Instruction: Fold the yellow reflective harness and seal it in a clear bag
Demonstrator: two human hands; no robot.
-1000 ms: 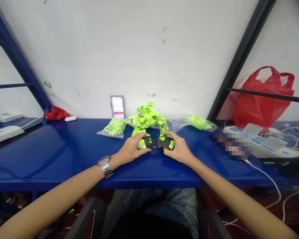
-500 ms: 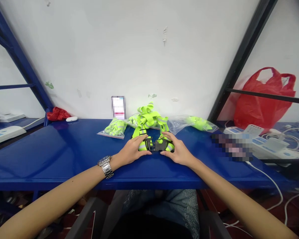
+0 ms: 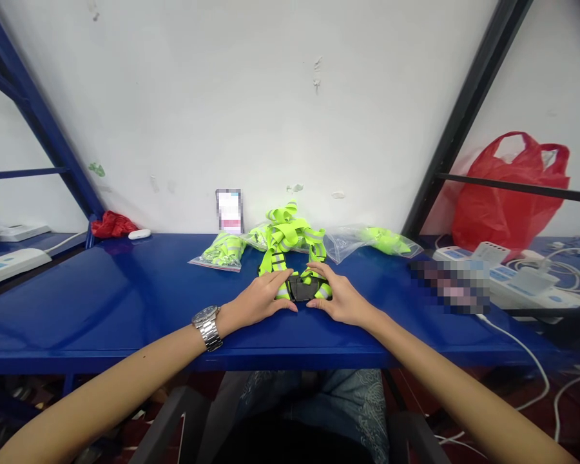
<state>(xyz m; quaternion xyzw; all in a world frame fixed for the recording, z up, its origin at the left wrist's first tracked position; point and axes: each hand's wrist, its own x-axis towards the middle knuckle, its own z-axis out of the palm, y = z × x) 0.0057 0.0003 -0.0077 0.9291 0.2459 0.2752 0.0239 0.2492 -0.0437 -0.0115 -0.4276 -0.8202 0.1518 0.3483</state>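
My left grip [image 3: 265,296] and right grip [image 3: 343,298] pinch opposite ends of the black plastic buckle [image 3: 303,289], near the surface's [image 3: 140,296] front edge.

Black plastic side-release buckle [image 3: 303,289], halves joined, lying crosswise at the near end of a strap bundle [image 3: 290,233], fluorescent yellow-green webbing with grey reflective stripe, loosely looped and heaped toward the far side.

TEXT: none readable | phone screen [image 3: 230,211]: pixelated | watch dial [image 3: 205,315]: too small
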